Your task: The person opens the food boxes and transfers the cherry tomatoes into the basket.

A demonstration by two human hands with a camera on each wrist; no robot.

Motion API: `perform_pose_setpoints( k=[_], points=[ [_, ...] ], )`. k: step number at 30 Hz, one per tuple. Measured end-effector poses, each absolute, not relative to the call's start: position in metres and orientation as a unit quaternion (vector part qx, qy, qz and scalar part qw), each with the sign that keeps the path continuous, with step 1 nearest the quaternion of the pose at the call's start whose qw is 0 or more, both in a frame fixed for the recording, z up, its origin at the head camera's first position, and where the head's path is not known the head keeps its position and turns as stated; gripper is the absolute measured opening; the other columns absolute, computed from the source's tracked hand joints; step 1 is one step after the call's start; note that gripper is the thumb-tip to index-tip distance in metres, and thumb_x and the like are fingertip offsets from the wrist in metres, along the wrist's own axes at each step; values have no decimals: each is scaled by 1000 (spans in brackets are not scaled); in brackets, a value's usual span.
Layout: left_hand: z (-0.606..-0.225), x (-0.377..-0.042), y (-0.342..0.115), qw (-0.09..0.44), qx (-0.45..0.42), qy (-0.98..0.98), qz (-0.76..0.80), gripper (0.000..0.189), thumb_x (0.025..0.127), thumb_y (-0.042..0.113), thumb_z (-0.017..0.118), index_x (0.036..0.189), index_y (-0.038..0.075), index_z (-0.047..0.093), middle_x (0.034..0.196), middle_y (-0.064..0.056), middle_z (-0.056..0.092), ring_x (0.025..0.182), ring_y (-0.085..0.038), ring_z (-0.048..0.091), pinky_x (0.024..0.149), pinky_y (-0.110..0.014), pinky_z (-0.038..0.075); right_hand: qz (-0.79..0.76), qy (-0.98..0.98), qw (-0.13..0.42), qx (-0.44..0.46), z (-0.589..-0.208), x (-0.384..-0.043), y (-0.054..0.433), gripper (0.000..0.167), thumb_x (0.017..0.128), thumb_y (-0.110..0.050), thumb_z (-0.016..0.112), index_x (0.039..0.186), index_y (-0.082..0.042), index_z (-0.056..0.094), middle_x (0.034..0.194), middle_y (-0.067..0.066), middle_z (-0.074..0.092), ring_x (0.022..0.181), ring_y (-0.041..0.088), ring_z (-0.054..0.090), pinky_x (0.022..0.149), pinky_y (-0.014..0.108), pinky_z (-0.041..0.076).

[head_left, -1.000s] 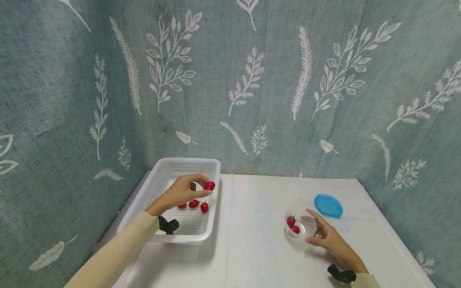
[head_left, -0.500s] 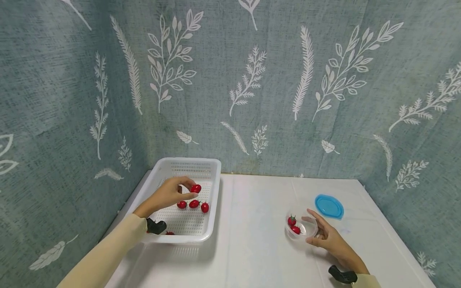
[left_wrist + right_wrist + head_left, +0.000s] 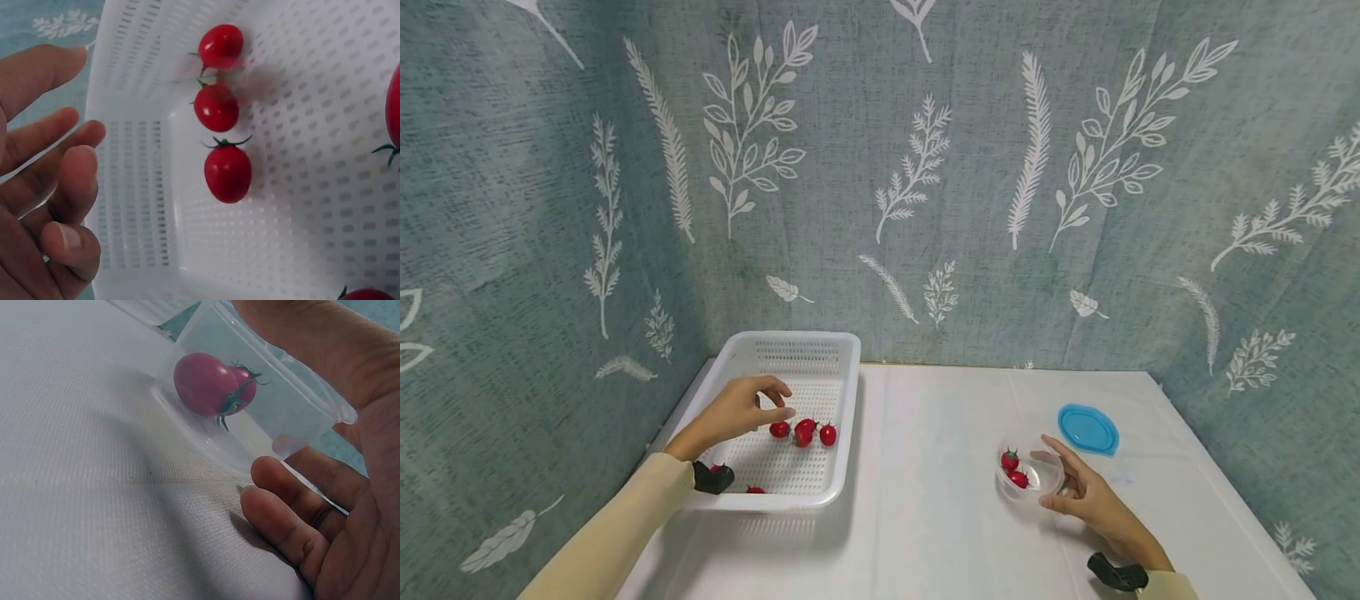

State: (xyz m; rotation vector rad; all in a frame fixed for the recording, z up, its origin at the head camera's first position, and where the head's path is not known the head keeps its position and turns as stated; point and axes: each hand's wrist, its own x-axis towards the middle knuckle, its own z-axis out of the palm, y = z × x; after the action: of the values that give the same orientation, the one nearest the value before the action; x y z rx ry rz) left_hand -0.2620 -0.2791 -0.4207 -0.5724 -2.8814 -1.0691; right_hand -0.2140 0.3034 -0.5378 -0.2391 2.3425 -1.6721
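Over the white perforated basket (image 3: 775,502) hovers my left hand (image 3: 737,412), its fingers loosely bent and nothing between them. Below it, several red cherry tomatoes (image 3: 827,434) with green stems lie in the basket; in the left wrist view one tomato (image 3: 217,106) is partly blurred. On the right, my right hand (image 3: 1097,508) grips a small clear plastic tub (image 3: 1041,478) by its side, thumb and fingers around the wall. Two cherry tomatoes (image 3: 206,384) rest together inside this tub.
A blue lid (image 3: 1087,429) lies on the white tabletop (image 3: 917,467) behind the tub. Patterned blue-green cloth (image 3: 850,167) walls in the table at the back and sides. A dark strap mount (image 3: 1116,573) sits on each wrist.
My left hand has moved left over the basket and let go of the cherry tomato it held, which dropped among the others. My right hand stays on the tub.
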Motion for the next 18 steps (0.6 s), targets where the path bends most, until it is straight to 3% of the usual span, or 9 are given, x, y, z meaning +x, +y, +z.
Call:
perform_pose_setpoints(
  k=[3, 5, 8, 11, 14, 18],
  points=[
    [-418, -263, -280, 9, -172, -923, -345, 34, 90, 32, 82, 113, 8, 72, 97, -3, 69, 63, -19, 57, 57, -34, 55, -570, 808, 121, -83, -538, -214, 303, 91, 95, -22, 77, 165, -26, 20, 164, 21, 28, 135, 43, 41, 100, 45, 47],
    [-416, -264, -279, 14, -171, -921, -349, 33, 91, 32, 81, 113, 8, 72, 98, -4, 69, 64, -19, 56, 57, -34, 55, -569, 810, 119, -84, -538, -214, 303, 91, 95, -23, 76, 165, -26, 19, 164, 22, 28, 143, 44, 33, 104, 48, 44],
    [-411, -267, -273, 22, -178, -918, -353, 31, 92, 32, 80, 113, 9, 72, 99, -3, 70, 62, -20, 57, 57, -35, 54, -574, 806, 122, -81, -537, -213, 304, 91, 95, -21, 77, 165, -26, 20, 163, 21, 30, 126, 38, 44, 88, 37, 49],
    [-406, -268, -263, 31, -188, -916, -353, 30, 92, 33, 79, 112, 11, 72, 99, -2, 70, 62, -19, 58, 57, -34, 54, -580, 801, 126, -76, -536, -212, 303, 92, 94, -18, 77, 165, -26, 20, 162, 22, 31, 99, 27, 47, 69, 30, 44],
    [-400, -269, -249, 37, -197, -914, -353, 28, 92, 33, 79, 111, 13, 73, 98, 0, 71, 62, -19, 58, 57, -34, 54, -582, 800, 128, -75, -535, -212, 302, 92, 94, -18, 78, 165, -26, 20, 162, 22, 31, 87, 24, 45, 66, 28, 42],
    [-394, -273, -229, 48, -222, -909, -349, 27, 93, 34, 79, 111, 16, 74, 98, 2, 72, 63, -17, 58, 58, -34, 53, -579, 802, 126, -76, -536, -213, 302, 93, 93, -19, 78, 165, -26, 20, 163, 22, 31, 96, 26, 48, 69, 27, 44]
  ],
)
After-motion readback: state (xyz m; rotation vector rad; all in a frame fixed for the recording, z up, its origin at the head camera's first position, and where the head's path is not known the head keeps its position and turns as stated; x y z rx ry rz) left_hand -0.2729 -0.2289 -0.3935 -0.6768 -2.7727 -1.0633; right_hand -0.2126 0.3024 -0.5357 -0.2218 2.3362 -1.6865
